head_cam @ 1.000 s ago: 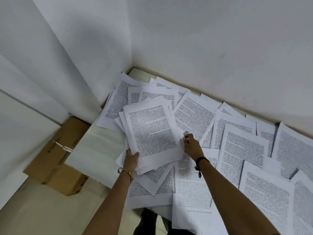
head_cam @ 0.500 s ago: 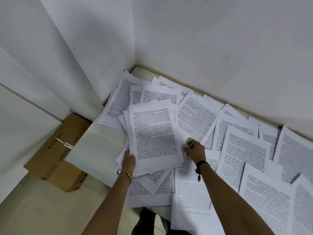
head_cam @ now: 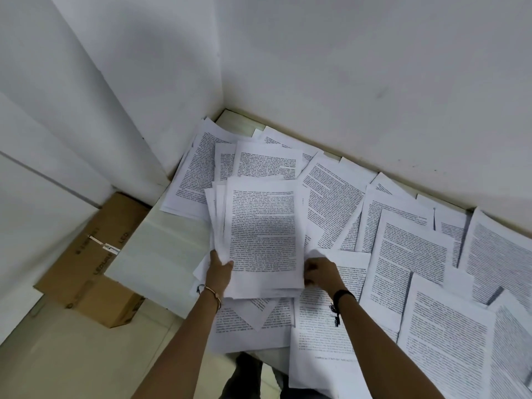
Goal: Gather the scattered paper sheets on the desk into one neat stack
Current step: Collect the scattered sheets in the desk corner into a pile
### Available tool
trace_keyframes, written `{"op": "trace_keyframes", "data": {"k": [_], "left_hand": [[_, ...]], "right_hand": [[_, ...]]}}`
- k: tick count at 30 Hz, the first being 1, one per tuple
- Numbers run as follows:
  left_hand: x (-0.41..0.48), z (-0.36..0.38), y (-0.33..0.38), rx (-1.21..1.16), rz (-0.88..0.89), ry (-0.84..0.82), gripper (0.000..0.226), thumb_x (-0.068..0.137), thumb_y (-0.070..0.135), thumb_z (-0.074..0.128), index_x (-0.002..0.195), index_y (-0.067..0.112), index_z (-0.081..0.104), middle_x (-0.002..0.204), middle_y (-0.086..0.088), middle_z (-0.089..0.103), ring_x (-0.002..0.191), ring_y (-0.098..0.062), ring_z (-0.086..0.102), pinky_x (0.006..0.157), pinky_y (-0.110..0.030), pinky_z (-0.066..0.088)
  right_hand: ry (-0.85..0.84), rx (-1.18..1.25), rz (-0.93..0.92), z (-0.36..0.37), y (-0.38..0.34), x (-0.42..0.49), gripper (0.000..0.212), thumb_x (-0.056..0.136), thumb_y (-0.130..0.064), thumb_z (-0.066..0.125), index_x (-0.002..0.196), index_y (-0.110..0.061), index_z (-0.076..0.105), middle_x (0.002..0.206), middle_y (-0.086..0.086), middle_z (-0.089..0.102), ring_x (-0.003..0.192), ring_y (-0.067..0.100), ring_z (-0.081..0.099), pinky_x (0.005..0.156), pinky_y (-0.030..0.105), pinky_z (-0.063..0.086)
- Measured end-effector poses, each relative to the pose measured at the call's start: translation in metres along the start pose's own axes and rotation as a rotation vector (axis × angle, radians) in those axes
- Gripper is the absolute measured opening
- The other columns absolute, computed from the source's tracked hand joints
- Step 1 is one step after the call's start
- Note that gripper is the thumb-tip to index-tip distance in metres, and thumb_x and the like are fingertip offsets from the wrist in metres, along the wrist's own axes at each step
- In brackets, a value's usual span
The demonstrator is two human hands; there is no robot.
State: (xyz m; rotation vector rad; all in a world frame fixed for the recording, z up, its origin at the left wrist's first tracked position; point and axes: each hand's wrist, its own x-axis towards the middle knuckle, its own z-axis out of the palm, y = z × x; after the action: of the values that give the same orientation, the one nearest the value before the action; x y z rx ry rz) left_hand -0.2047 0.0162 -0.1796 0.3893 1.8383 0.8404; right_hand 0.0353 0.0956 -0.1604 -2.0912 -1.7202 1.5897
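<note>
**Stack up, long axis six to twelve**

My stack [head_cam: 262, 234] sits toward the nine-o'clock side of the desk [head_cam: 161, 249], with its long axis running six to twelve and the top of the print at twelve. My left hand [head_cam: 220, 272] grips its seven-o'clock corner, thumb on top. My right hand [head_cam: 321, 273] is curled at the five-o'clock edge; whether it's pinching or just touching, I can't tell. The edges are ragged, sheets fanning toward nine. Loose sheets [head_cam: 408, 254] sprawl from one to five o'clock.

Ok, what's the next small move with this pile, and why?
Probably square the stack: its sheets fan out along the left edge. The left hand grips its lower left corner, the right hand its right edge, so nudge edges flush.
</note>
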Motion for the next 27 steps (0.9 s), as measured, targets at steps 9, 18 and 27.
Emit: {"op": "trace_keyframes", "data": {"k": [9, 18, 27], "left_hand": [[-0.001, -0.032, -0.008, -0.140, 0.028, -0.459, 0.078, 0.074, 0.014, 0.076, 0.139, 0.010, 0.034, 0.138, -0.013, 0.048, 0.127, -0.029, 0.047, 0.106, -0.038, 0.041], [0.028, -0.023, 0.026, 0.045, 0.076, -0.172, 0.055, 0.092, 0.007, 0.053, 0.139, 0.003, 0.026, 0.140, -0.018, 0.043, 0.127, -0.029, 0.045, 0.105, -0.033, 0.036], [0.048, 0.007, 0.064, 0.357, 0.230, 0.190, 0.042, 0.101, 0.019, 0.026, 0.142, 0.021, 0.035, 0.110, -0.022, 0.064, 0.089, -0.031, 0.059, 0.075, -0.029, 0.042]], "right_hand": [[-0.006, 0.601, -0.059, -0.015, -0.022, 0.015, 0.058, 0.086, -0.062, 0.051, 0.120, -0.016, 0.059, 0.109, 0.006, 0.069, 0.099, 0.021, 0.067, 0.088, 0.039, 0.054], [0.312, 0.325, -0.095, 0.004, -0.048, 0.028, 0.044, 0.098, -0.027, 0.047, 0.132, -0.004, 0.031, 0.080, 0.003, 0.050, 0.071, 0.018, 0.051, 0.057, 0.027, 0.037], [0.677, 0.476, 0.079, 0.000, -0.052, 0.054, 0.018, 0.093, -0.009, 0.052, 0.103, -0.004, 0.065, 0.083, 0.003, 0.058, 0.076, 0.016, 0.049, 0.072, 0.025, 0.044]]}}
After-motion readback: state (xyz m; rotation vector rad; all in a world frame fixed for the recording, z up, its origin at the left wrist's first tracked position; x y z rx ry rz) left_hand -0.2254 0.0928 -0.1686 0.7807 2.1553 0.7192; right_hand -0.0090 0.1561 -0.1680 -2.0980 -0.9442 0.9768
